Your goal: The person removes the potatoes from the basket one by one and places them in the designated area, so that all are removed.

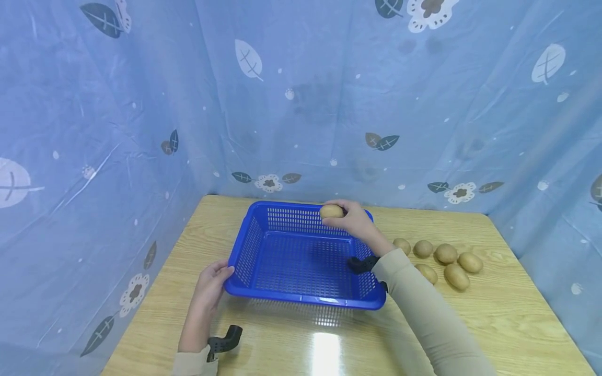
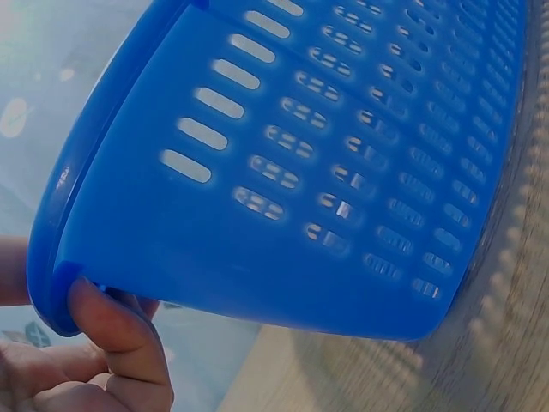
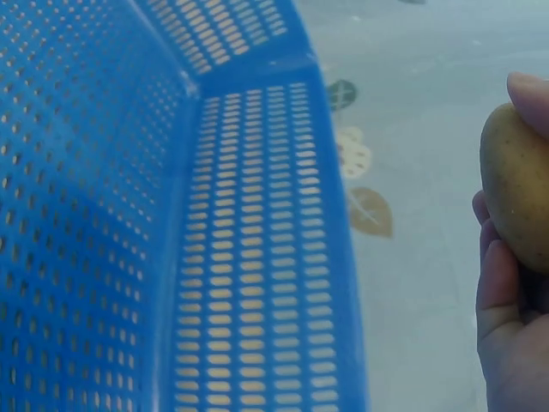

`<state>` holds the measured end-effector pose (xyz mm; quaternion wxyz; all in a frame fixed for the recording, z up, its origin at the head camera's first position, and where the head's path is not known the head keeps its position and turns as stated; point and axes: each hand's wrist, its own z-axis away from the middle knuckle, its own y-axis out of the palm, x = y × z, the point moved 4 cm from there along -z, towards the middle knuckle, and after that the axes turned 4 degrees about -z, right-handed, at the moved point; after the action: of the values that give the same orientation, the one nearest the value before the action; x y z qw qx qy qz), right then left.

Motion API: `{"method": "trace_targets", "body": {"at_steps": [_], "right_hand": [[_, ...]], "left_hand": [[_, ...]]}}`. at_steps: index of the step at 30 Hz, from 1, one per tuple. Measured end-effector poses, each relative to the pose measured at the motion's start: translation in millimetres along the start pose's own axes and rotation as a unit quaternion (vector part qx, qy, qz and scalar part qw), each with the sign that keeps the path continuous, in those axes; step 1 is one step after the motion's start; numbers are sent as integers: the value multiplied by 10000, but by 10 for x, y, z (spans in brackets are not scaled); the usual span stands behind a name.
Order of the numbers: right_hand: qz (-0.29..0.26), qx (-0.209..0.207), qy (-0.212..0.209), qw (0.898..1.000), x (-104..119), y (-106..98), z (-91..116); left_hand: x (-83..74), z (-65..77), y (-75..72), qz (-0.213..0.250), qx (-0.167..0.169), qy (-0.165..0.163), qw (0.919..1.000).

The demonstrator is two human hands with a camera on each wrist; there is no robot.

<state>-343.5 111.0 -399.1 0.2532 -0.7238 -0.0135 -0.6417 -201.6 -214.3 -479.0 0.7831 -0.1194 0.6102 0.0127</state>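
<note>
A blue plastic basket (image 1: 305,266) with slotted walls stands on the wooden table, with no potato visible inside it. At its near left corner my left hand (image 1: 212,282) grips the rim; in the left wrist view, the thumb and fingers (image 2: 120,330) pinch that corner edge. My right hand (image 1: 350,216) holds a potato (image 1: 331,211) over the far right part of the basket. The right wrist view shows this potato (image 3: 519,184) between thumb and fingers, beside the basket's wall (image 3: 257,249).
To the right of the basket, several potatoes (image 1: 446,253) lie loose on the wooden table (image 1: 512,308), some close behind my right forearm. Blue curtains (image 1: 301,104) with leaf and flower prints hang at the back and both sides.
</note>
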Motion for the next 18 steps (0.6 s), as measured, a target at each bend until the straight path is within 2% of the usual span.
{"method": "trace_targets", "body": {"at_steps": [4, 12, 18], "right_hand": [[-167, -247, -150, 9994, 7, -140, 89], [-288, -562, 20, 9980, -68, -460, 338], [-389, -911, -313, 9946, -84, -768, 606]], "left_hand": [[-6, 2, 5, 26, -21, -12, 10000], [-11, 16, 2, 70, 5, -105, 9999], [-10, 21, 2, 80, -11, -93, 9999]]}}
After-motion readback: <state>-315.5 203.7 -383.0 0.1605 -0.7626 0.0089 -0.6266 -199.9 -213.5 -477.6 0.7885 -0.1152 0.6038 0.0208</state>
